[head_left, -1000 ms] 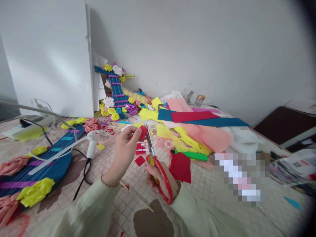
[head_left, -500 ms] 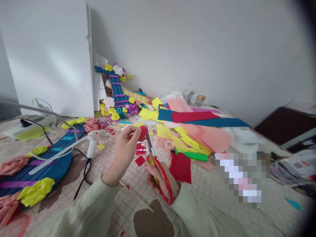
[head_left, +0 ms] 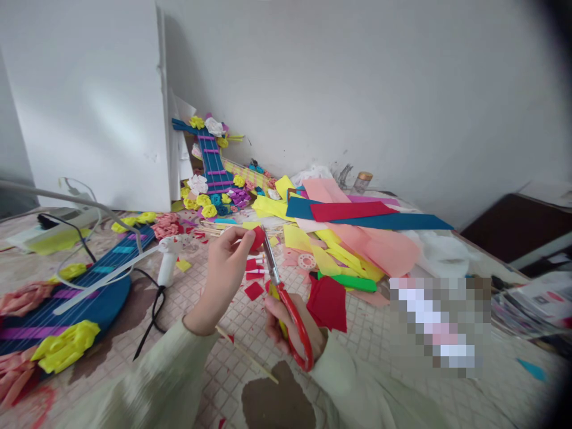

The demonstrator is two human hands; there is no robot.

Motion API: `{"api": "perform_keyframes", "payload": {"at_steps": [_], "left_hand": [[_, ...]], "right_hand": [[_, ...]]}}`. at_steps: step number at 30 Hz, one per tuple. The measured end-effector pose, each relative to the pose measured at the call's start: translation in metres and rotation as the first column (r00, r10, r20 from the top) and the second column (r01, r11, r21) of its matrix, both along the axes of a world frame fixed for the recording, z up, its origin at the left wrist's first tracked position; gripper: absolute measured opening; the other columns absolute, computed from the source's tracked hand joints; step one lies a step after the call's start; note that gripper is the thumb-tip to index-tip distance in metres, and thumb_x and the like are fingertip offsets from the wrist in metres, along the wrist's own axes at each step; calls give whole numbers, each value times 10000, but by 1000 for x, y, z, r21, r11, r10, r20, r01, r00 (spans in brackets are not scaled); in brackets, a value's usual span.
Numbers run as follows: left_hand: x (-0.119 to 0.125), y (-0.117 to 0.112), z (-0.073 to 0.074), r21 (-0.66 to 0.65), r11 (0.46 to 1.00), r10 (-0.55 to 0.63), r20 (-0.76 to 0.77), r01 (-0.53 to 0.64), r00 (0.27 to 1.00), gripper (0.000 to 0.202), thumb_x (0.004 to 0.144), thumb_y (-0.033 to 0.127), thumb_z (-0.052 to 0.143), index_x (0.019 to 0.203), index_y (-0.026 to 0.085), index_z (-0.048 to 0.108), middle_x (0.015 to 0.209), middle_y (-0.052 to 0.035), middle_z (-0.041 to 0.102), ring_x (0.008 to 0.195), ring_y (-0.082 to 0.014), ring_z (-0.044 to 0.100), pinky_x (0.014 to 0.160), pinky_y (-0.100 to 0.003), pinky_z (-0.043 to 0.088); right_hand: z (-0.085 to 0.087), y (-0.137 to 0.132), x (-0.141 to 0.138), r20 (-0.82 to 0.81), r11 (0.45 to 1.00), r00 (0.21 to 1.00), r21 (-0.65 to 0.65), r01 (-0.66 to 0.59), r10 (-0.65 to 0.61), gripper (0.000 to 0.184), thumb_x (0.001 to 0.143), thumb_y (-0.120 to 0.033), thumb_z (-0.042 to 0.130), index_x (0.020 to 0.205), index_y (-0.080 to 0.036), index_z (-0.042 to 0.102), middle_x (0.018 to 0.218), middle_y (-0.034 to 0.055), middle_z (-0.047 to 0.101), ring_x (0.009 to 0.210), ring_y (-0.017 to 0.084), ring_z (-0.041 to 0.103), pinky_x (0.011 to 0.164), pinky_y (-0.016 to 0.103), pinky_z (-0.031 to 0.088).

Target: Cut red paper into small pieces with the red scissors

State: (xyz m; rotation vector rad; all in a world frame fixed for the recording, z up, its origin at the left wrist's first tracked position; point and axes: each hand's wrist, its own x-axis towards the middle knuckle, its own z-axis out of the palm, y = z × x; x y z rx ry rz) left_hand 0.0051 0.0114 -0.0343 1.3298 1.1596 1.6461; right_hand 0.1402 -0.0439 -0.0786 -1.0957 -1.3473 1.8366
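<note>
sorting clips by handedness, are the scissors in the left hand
No, the right hand holds the scissors, while the left hand pinches a small red piece.

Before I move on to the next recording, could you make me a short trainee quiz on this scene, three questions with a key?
1. Multiple choice: what does the right grip hold?
A) a jar
B) scissors
C) a stick
2. True or false: the red strip lies over part of the blue strip.
3. Fill in the missing colour: the left grip pinches a small ____ piece at its fingertips.

Key: 1. B; 2. true; 3. red.
</note>
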Motion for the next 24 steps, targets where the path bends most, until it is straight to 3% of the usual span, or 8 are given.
{"api": "perform_keyframes", "payload": {"at_steps": [12,24], "left_hand": [[0,1,1,-7,1000,-9,23,9,1000,184,756,329,607,707,152,598,642,23,576,589,-108,579,592,-227,495],[-4,4,-3,-13,1000,11,36,-11,999,198,756,349,622,736,154,603,665,17,592,603,-115,579,614,-250,498]], "right_hand": [[-3,-2,-4,-4,994,994,-21,105,-106,552,698,-691,511,567,-168,388,371,-64,421,234,24,308,228,131,191],[-4,0,-1,-13,1000,1000,-3,28,-28,559,743,-668,491,532,-163,380,353,-64,408,235,25,335,230,122,218]]}}
